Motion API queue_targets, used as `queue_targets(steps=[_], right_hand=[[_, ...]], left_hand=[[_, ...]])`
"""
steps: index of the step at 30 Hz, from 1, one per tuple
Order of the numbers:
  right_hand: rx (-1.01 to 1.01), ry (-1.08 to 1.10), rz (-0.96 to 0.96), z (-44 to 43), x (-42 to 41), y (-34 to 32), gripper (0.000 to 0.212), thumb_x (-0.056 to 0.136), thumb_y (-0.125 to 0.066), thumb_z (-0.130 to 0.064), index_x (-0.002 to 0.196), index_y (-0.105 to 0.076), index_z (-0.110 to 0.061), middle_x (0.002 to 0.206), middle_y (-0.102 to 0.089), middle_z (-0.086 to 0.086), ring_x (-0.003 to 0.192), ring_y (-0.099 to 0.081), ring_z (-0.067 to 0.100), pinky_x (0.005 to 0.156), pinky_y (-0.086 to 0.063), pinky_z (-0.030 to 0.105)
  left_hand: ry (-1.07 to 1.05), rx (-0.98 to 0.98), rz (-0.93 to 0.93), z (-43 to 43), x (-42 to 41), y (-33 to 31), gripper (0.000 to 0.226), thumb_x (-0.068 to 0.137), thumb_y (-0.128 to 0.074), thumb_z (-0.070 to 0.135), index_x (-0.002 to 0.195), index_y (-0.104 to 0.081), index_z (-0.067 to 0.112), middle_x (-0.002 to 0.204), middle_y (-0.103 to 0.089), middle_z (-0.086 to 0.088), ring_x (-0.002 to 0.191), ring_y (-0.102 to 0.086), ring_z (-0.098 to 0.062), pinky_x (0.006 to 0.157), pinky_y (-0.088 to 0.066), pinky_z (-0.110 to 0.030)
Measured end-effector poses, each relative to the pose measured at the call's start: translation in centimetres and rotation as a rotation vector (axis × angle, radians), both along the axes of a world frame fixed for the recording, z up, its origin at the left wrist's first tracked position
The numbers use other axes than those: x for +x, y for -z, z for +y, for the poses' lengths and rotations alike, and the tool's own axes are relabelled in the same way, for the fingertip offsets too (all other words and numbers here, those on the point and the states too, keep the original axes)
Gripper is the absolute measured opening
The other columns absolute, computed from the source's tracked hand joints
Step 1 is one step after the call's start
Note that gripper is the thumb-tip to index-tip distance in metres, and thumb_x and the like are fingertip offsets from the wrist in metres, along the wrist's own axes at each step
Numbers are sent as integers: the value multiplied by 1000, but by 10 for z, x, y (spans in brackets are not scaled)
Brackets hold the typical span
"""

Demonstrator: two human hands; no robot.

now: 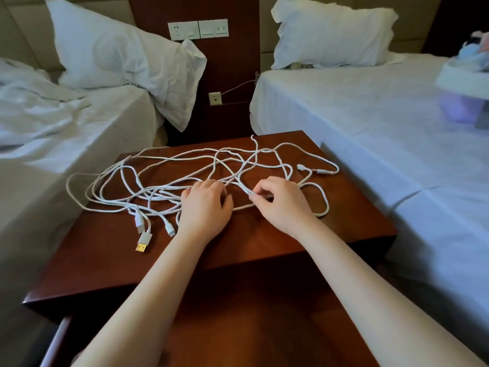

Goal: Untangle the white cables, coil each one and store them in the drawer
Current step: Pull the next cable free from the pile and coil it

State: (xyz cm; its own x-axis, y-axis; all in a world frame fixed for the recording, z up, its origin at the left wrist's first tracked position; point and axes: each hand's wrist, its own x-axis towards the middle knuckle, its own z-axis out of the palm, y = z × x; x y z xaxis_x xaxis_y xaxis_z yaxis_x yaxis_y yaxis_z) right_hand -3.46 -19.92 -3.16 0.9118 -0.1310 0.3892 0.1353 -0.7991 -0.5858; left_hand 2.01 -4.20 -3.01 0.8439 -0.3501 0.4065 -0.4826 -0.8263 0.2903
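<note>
Figure: 2 bare hands at work on a tangle, seen from the head view.
Task's thing: white cables (158, 192) spread in loose crossing loops over the tabletop (264, 242), from centre left to centre right of the frame.
Right hand (281, 203): fingers (260, 190) bent, tips pressed together, pinching 1 strand at frame centre.
Left hand (205, 206): palm down on the tangle, fingers (211, 188) curled. The tips are hidden, so whether they grip a strand cannot be told.
Key relation: the pinched strand runs roughly left to right under both hands and ends in a loop (325, 205) at right. The dense knot lies left of the left hand, which is the nearer one.
Step, judged: untangling barely begun, and no cable is coiled yet.
Count, plugs: 3 at lower left, including 1 gold USB plug (143, 245), and 2 at centre right (301, 166).
Count, cables: cannot be told from the tangle.
Drawer: not clearly identifiable.
Surroundings: 2 beds, 2 pillows.
</note>
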Motion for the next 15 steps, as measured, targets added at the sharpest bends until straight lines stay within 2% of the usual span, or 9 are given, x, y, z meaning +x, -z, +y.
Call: queue_targets(steps=[4,6,8,12,15], right_hand=[[-90,140,-69,-9,-6,3,23,96,-52,-37,99,-70,-22,99,-68,-7,103,-50,11,70,-45,24],[-240,237,-116,-12,-5,1,30,93,-53,-45,97,-72,-22,100,-69,-5,104,-50,15,72,-45,27],[-303,280,-154,-10,-2,-6,34,92,-53,-49,94,-73,-22,98,-69,-4,101,-50,18,75,-43,31],[-198,148,1,2,15,-18,32,92,-55,-49,93,-70,-21,81,-59,-9,95,-50,14,75,-41,28],[-162,40,80,11,18,-20,15,94,-60,-32,94,-69,-20,85,-59,-10,102,-54,16,83,-47,33]], left_hand=[[1,-1,-8,-1,-1,0,15,94,-51,28,94,-60,16,102,-61,0,98,-51,-17,95,-36,-38],[2,3,-6,-1,-1,0,15,94,-51,28,95,-60,16,102,-61,1,98,-51,-17,95,-36,-38],[1,7,-15,-1,-1,0,14,93,-51,27,95,-61,16,102,-61,1,98,-52,-18,94,-36,-37],[-13,-9,-18,-2,0,0,12,93,-50,22,94,-61,17,100,-61,1,95,-51,-17,94,-35,-37],[-15,-21,-21,-1,0,0,10,92,-50,20,91,-60,17,97,-60,2,93,-50,-16,92,-36,-36]])
